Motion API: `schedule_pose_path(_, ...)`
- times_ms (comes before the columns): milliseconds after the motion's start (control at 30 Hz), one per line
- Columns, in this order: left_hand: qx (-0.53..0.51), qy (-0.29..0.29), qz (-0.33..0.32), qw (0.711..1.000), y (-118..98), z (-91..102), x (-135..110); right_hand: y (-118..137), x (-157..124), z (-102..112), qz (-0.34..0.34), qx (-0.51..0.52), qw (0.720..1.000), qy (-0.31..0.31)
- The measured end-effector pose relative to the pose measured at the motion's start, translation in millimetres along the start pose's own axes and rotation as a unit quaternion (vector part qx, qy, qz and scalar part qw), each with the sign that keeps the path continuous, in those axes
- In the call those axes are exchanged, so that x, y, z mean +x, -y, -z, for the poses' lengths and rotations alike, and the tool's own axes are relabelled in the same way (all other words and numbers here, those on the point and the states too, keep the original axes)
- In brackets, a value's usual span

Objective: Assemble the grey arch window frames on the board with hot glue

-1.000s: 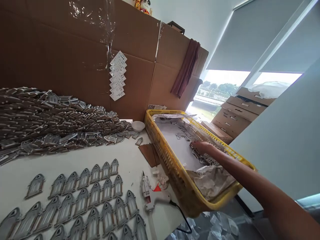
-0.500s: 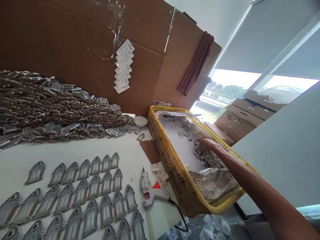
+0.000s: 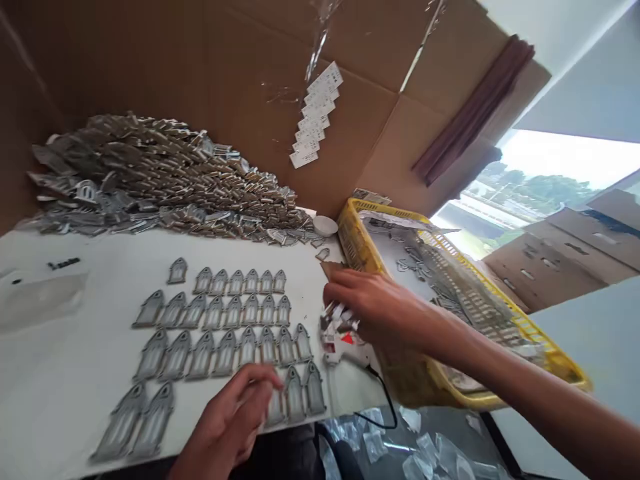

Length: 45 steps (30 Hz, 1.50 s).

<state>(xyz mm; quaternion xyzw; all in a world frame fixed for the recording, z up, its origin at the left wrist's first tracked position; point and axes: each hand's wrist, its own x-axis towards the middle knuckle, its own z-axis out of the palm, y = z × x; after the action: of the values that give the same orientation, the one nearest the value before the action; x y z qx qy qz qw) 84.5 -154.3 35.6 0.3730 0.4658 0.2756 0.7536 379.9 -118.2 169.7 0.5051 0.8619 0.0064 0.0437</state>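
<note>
My right hand (image 3: 373,303) hangs above the glue gun (image 3: 345,347), its fingers curled round several small silver-grey pieces (image 3: 341,317), blurred and partly hidden. At the table's front edge, my left hand (image 3: 233,417) is closed, fingers curled together; what it holds, if anything, is hidden. It is nearest the front row of arched window-shaped pieces (image 3: 295,393) and covers part of that row. More arched pieces (image 3: 215,313) lie in rows behind it. To the right, the yellow plastic basket (image 3: 367,243) holds loose metallic-looking pieces (image 3: 415,263).
A large heap of arched pieces (image 3: 190,177) lies against the cardboard wall (image 3: 200,67). A white bowl (image 3: 325,226) stands beside the basket. The glue gun's black cord (image 3: 393,407) hangs over the table edge. Clear plastic bags (image 3: 375,443) lie below.
My right hand has come out of the basket, leftward to above the glue gun, with small pieces in it. My left hand has entered at the bottom. The view has swung left.
</note>
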Motion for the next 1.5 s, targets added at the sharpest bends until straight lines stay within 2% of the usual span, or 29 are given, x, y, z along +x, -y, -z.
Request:
schedule_pose_path(67,0.045,0.016,-0.008,0.999,-1,3.5,-6,45,18,2,0.078,-0.009,0.997,0.014)
schedule_pose_path(167,0.074,-0.005,0.001,0.997,1,14.7,-14,88,39,1,0.163,0.004,0.986,0.026)
schedule_pose_path(333,0.099,0.046,-0.029,0.994,1,35.7,-24,123,65,-5,0.236,0.033,0.969,0.063)
schedule_pose_path(433,0.122,0.039,-0.042,0.991,-3,47.0,-29,136,76,-9,0.248,0.043,0.965,0.079)
schedule_pose_path(567,0.166,0.066,0.007,0.984,-6,60.8,-34,147,84,-9,0.246,0.057,0.959,0.128)
schedule_pose_path(733,0.111,0.104,0.065,0.986,1,66.8,-35,152,80,-5,0.223,0.090,0.957,0.161)
schedule_pose_path(833,0.082,0.137,0.033,0.987,8,66.2,-31,157,73,-3,0.205,0.101,0.955,0.190)
schedule_pose_path(933,0.100,0.162,-0.019,0.982,10,61.7,-26,162,68,1,0.186,0.116,0.951,0.217)
schedule_pose_path(1033,0.091,0.140,-0.066,0.984,8,51.2,-25,165,65,9,0.165,0.134,0.947,0.242)
schedule_pose_path(1100,0.064,0.105,-0.089,0.988,8,43.7,-28,165,64,14,0.159,0.150,0.946,0.239)
schedule_pose_path(1200,0.044,0.040,-0.086,0.995,13,39.8,-37,162,63,18,0.156,0.182,0.941,0.240)
schedule_pose_path(1300,0.055,0.004,-0.046,0.997,26,48.0,-47,161,61,16,0.153,0.234,0.927,0.251)
schedule_pose_path(1400,0.078,-0.007,-0.015,0.997,37,61.3,-54,162,56,7,0.151,0.302,0.916,0.218)
schedule_pose_path(1500,0.110,-0.009,-0.001,0.994,38,69.1,-57,165,50,-4,0.135,0.364,0.902,0.187)
